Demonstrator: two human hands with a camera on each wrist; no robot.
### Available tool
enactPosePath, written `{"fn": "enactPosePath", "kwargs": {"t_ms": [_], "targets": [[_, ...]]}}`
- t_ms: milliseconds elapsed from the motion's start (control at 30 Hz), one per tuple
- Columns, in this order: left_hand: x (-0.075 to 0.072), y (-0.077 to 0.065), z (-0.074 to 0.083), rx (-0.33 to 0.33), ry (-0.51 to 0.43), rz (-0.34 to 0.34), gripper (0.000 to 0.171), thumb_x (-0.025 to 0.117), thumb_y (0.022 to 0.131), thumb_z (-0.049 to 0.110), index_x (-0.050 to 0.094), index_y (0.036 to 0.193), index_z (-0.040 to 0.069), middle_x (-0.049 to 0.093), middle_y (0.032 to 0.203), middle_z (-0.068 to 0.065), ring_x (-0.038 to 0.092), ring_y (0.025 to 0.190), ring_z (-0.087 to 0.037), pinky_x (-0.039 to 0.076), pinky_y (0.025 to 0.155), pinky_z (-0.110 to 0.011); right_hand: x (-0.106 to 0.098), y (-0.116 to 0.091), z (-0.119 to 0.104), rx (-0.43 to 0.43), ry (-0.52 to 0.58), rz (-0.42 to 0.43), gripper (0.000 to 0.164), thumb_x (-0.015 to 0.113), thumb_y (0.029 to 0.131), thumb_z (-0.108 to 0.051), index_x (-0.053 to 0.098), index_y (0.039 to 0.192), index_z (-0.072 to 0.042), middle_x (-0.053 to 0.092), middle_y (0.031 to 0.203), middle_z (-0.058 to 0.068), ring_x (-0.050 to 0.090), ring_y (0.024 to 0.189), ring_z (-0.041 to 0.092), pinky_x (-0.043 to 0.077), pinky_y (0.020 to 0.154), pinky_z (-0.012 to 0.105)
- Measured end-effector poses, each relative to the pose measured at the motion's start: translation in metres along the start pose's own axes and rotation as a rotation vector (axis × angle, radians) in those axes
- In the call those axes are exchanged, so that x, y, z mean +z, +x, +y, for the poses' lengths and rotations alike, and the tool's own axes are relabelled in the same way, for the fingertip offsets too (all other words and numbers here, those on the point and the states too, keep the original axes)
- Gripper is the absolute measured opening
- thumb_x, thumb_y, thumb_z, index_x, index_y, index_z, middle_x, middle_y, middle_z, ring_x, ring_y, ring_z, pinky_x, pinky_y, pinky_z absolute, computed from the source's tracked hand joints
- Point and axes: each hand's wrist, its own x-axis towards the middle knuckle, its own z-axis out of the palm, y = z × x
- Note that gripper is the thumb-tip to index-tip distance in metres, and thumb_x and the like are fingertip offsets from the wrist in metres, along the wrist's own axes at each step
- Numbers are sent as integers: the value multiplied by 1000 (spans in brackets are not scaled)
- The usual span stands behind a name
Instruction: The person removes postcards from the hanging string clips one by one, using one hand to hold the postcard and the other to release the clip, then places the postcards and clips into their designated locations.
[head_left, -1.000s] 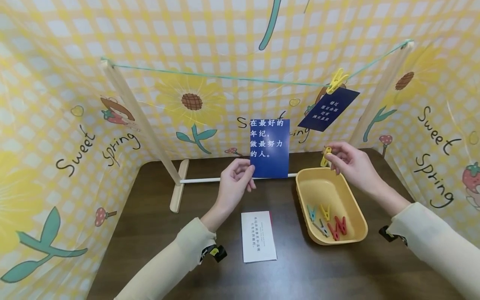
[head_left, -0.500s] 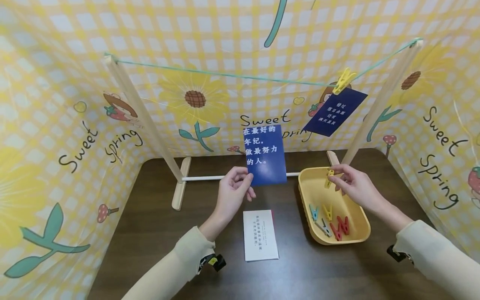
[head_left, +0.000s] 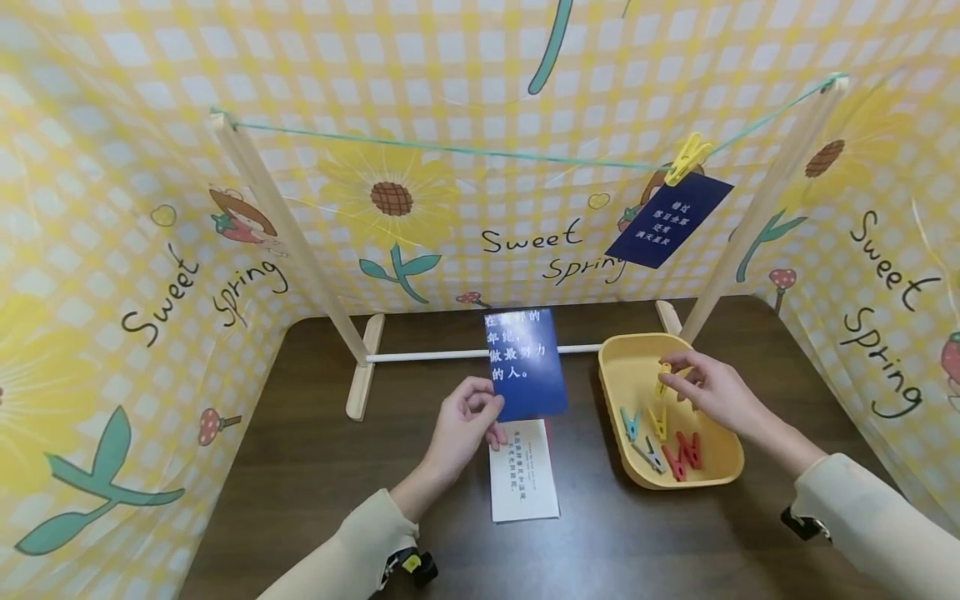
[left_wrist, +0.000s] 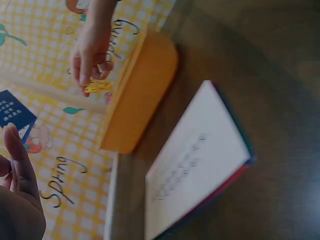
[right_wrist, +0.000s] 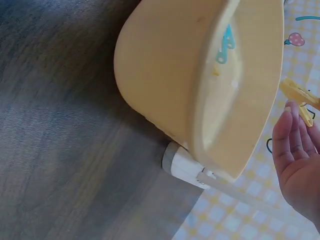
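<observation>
My left hand pinches a dark blue card with white lettering by its lower left edge. The card overlaps a stack of white-topped cards on the table in the head view. Over the yellow bin, my right hand holds a yellow clothespin between thumb and fingers. That clothespin also shows at the right hand's fingertips in the right wrist view. Inside the bin lie several clothespins: blue, yellow, grey and red.
Behind the hands, a green string runs between two wooden posts. Another blue card hangs from it at the right by a yellow clothespin. A white rod joins the posts' feet. Yellow checked cloth surrounds the dark table.
The left hand has lowered the blue card toward the white stack, and the card's top has tilted back. My right hand has come down over the bin with the yellow clothespin.
</observation>
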Motion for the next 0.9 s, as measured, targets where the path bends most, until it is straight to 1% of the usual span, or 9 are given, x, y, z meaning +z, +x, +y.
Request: {"fn": "enactPosePath", "kwargs": {"t_ms": [133, 200, 267, 367, 467, 567, 700, 800, 900], "targets": [[-4, -10, -12, -70, 61, -16, 19, 60, 102, 1, 51, 118, -6, 68, 85, -11, 63, 52, -14, 54, 49, -23, 0, 0, 5, 11, -7, -16, 33, 67, 103, -19, 64, 126, 4, 72, 100, 15, 69, 74, 25, 56, 53, 28], [-6, -15, -17, -99, 87, -24, 18, 59, 102, 0, 50, 116, -6, 68, 83, -11, 63, 52, -14, 53, 48, -23, 0, 0, 7, 16, -27, -27, 33, 68, 103, -19, 65, 125, 5, 72, 102, 17, 69, 73, 25, 55, 55, 27], [-8, -20, -23, -123, 104, -32, 18, 59, 101, 0, 51, 115, -6, 69, 83, -12, 63, 52, -13, 53, 48, -22, -1, 0, 9, 22, -57, -39, 32, 69, 102, -19, 65, 124, 5, 71, 105, 17, 67, 69, 21, 53, 55, 26], [-10, -27, -32, -162, 128, -36, 17, 59, 101, -1, 51, 115, -8, 70, 83, -13, 63, 51, -13, 53, 48, -22, 0, 0, 12, 36, -103, -59, 32, 70, 102, -20, 67, 121, 5, 71, 102, 15, 61, 62, 15, 49, 54, 26], [-11, -33, -40, -196, 138, -31, 18, 60, 100, -1, 52, 115, -8, 70, 84, -13, 63, 51, -12, 54, 48, -22, 0, 1, 15, 53, -123, -74, 32, 70, 101, -21, 67, 119, 5, 71, 100, 13, 56, 60, 12, 47, 52, 27], [-12, -38, -45, -214, 143, -30, 19, 60, 100, 0, 52, 114, -9, 70, 85, -16, 63, 52, -13, 54, 47, -22, 1, 1, 17, 62, -127, -81, 31, 70, 101, -20, 67, 118, 5, 71, 100, 13, 56, 61, 13, 48, 53, 27], [-13, -44, -52, -224, 142, -43, 20, 59, 100, 0, 51, 114, -11, 69, 88, -24, 63, 52, -12, 54, 47, -22, 2, 1, 19, 68, -133, -89, 29, 70, 101, -20, 67, 116, 5, 71, 99, 13, 56, 64, 14, 49, 55, 27], [-14, -47, -57, -237, 131, -60, 21, 60, 100, 0, 50, 114, -12, 69, 90, -27, 64, 51, -11, 54, 47, -22, 5, 2, 21, 50, -162, -90, 29, 72, 100, -21, 68, 113, 4, 71, 96, 11, 57, 69, 14, 50, 60, 29], [-15, -51, -61, -251, 124, -75, 21, 61, 100, 0, 50, 114, -11, 70, 90, -25, 64, 52, -12, 54, 47, -22, 7, 2, 24, 17, -209, -90, 27, 73, 99, -20, 69, 110, 4, 71, 91, 9, 60, 73, 15, 52, 65, 33]]}}
